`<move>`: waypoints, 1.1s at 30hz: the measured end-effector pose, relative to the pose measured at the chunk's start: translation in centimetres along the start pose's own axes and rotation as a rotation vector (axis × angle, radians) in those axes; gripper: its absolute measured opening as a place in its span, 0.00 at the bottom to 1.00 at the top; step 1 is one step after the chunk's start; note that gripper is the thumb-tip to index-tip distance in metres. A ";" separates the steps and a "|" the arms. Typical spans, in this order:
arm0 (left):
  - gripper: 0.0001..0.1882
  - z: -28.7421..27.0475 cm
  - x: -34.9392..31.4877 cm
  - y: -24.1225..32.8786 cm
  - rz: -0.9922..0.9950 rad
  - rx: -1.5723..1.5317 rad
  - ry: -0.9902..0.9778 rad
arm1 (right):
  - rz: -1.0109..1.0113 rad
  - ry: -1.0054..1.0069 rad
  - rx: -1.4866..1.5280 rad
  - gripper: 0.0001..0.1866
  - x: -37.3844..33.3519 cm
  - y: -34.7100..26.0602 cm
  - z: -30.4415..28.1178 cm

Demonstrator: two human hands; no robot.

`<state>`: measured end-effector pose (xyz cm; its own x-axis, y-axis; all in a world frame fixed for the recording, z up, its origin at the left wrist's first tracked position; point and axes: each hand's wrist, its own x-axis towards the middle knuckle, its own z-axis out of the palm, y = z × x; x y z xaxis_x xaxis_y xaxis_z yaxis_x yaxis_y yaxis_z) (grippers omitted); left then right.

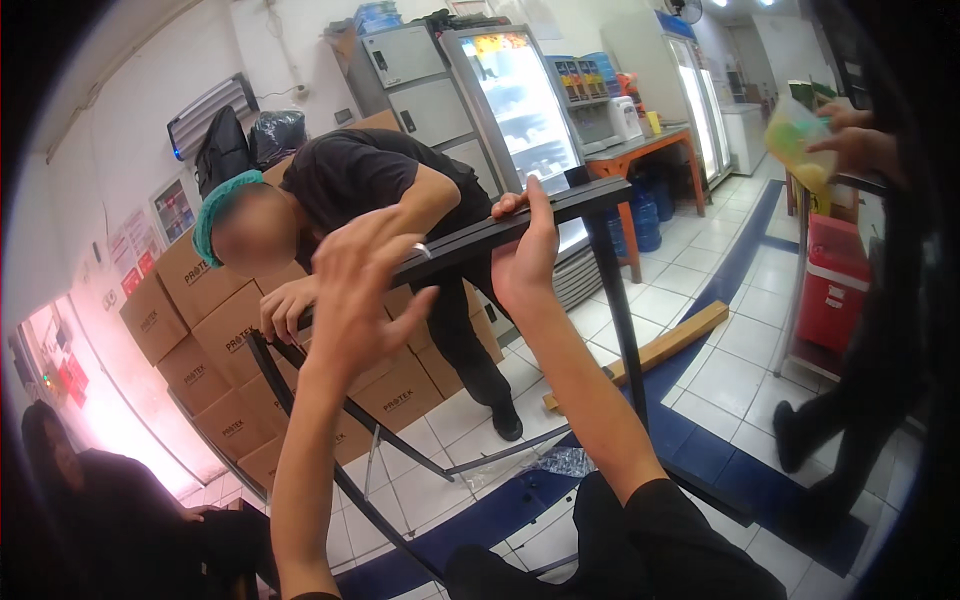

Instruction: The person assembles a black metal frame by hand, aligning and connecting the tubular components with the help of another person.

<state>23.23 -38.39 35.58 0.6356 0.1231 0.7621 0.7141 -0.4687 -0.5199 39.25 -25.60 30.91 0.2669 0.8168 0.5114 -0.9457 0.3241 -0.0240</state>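
Observation:
A black metal frame (455, 245) with slim legs stands tilted before me. My right hand (527, 250) is closed around its top bar near the right end, palm turned up and thumb pointing upward. At the bar's left part is my left hand (362, 290), fingers apart, a ring on one of them. Whether it touches the bar I cannot tell. Across from me a co-worker in a green hair cap (232, 205) bends over the frame. This person's hand (287, 306) rests on the frame's far left corner.
Stacked cardboard boxes (235, 325) fill the space behind the co-worker. A wooden beam (670, 335) and crumpled clear plastic (565, 461) lie on the tiled floor. Another person holds a plastic container (795, 140) at right, by a red cooler box (835, 285). Someone sits at lower left (130, 500).

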 end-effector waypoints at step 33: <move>0.15 2.5 7.5 -1.8 -0.338 -0.842 -0.573 | -0.250 -0.497 -0.944 0.13 -2.4 -8.2 -1.3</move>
<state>27.47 -34.44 41.27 0.6420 0.6488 0.4086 0.5861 -0.7588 0.2841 46.61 -29.55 28.73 0.1263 0.4622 0.8777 -0.2956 0.8622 -0.4115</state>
